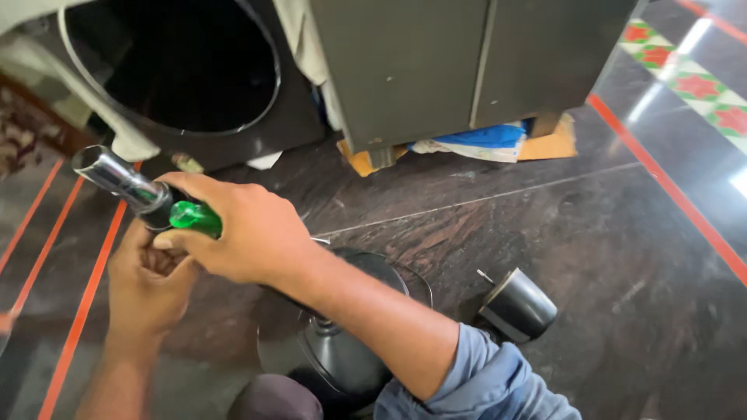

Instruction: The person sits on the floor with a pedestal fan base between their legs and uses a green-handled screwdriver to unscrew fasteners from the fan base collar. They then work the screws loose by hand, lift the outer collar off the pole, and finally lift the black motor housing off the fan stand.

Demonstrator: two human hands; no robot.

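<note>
My right hand [241, 229] is closed around a screwdriver with a clear green handle [194, 217], reaching across to the left. My left hand [148, 288] sits just below it, gripping the lower part of a shiny chrome tube [117, 177] with a black collar. The tube angles up to the left. Under my right forearm lies a black round fan base with a short stem [342, 350]. The screwdriver's tip is hidden between my hands.
A black cylindrical part with a thin shaft [517, 307] lies on the dark marble floor [583, 233]. Behind stand a grey metal cabinet [467, 62], a dark appliance with a round opening [187, 70], and cardboard with blue cloth [498, 140].
</note>
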